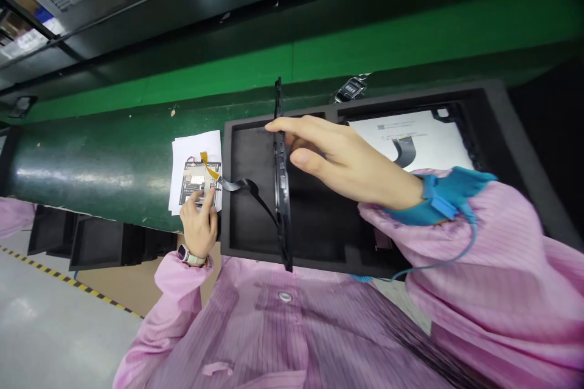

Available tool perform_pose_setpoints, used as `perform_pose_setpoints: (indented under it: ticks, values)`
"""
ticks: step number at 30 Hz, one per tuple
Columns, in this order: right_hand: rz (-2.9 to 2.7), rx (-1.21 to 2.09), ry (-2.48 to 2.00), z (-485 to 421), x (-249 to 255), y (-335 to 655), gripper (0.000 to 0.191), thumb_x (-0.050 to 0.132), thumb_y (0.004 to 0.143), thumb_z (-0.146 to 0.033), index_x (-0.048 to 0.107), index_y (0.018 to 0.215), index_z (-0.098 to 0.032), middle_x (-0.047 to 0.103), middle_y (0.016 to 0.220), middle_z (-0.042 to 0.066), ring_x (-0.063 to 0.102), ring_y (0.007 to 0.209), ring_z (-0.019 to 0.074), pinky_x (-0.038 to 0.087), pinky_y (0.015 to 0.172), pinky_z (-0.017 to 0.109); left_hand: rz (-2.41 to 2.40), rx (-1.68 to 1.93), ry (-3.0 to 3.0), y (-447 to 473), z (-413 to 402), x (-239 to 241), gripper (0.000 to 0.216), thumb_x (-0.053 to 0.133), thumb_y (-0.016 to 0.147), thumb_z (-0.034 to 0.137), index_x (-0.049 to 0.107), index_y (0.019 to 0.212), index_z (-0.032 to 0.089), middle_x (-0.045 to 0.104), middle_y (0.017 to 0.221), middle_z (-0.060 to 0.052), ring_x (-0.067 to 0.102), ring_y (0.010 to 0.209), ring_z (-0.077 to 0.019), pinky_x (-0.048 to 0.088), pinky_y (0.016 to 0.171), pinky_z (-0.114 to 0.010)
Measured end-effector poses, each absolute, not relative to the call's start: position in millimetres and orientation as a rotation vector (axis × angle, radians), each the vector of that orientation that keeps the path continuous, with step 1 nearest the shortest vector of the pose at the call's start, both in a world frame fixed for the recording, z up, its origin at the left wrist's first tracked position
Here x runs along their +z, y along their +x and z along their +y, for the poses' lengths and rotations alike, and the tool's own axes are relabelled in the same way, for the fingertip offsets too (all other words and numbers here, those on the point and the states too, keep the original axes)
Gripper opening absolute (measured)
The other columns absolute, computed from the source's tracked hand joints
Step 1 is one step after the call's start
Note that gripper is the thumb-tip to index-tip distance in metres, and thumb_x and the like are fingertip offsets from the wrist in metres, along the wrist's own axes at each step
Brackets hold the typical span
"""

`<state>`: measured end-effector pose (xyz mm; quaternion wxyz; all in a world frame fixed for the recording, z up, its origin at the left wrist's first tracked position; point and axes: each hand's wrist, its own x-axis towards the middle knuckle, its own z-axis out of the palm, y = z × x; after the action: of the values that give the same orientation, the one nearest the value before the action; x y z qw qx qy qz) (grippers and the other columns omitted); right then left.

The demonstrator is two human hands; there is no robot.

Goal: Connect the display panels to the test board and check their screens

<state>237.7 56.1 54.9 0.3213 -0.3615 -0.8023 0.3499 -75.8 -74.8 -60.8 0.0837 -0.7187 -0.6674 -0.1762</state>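
My right hand (340,161) grips a thin black panel (281,194) that stands on edge over the left compartment of a black foam tray (237,231). A black flat cable (244,185) runs from the panel to a small circuit board (199,181) with an orange flex strip. The board lies on a white paper sheet (189,149) on the green surface. My left hand (199,225) presses its fingertips on the board's lower edge. I wear a watch on the left wrist and a blue strap on the right wrist.
The tray's right compartment holds a white panel (420,137) with a dark ribbon. A green conveyor surface (100,158) runs left of the tray. Black trays (91,240) are stacked below it, beside cardboard. Another person's pink sleeve (13,216) shows at far left.
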Motion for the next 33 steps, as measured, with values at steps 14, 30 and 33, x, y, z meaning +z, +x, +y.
perform_pose_setpoints:
  ticks: [14,30,33]
  values:
    - [-1.636,1.439,-1.438,45,11,249,0.055,0.053,0.075,-0.016,0.038,0.128,-0.026,0.05,0.082,-0.001,0.048,0.062,0.0153,0.04,0.054,0.03,-1.663,-1.024,-2.602,-90,-73,-43,0.034,0.046,0.104,0.028,0.073,0.123,0.022,0.073,0.115,-0.012,0.068,0.111,-0.0265,0.054,0.097,-0.045]
    - [-2.446,0.846,-1.12,38,31,176,0.036,0.05,0.1,-0.037,0.071,0.116,-0.013,0.063,0.122,0.018,0.049,0.12,0.0354,0.046,0.107,0.055,-1.647,-0.815,-2.541,-93,22,-26,0.049,0.031,0.106,0.05,0.062,0.079,0.023,0.06,0.107,-0.013,0.052,0.115,-0.0308,0.039,0.109,-0.056]
    - [-2.422,1.027,-1.089,41,22,141,0.026,0.05,0.099,-0.027,0.072,0.103,-0.015,0.062,0.115,0.015,0.048,0.115,0.0316,0.045,0.105,0.051,-1.575,-0.885,-2.592,-88,20,-30,0.042,0.034,0.107,0.043,0.058,0.079,0.023,0.061,0.101,-0.01,0.053,0.106,-0.0276,0.039,0.109,-0.053]
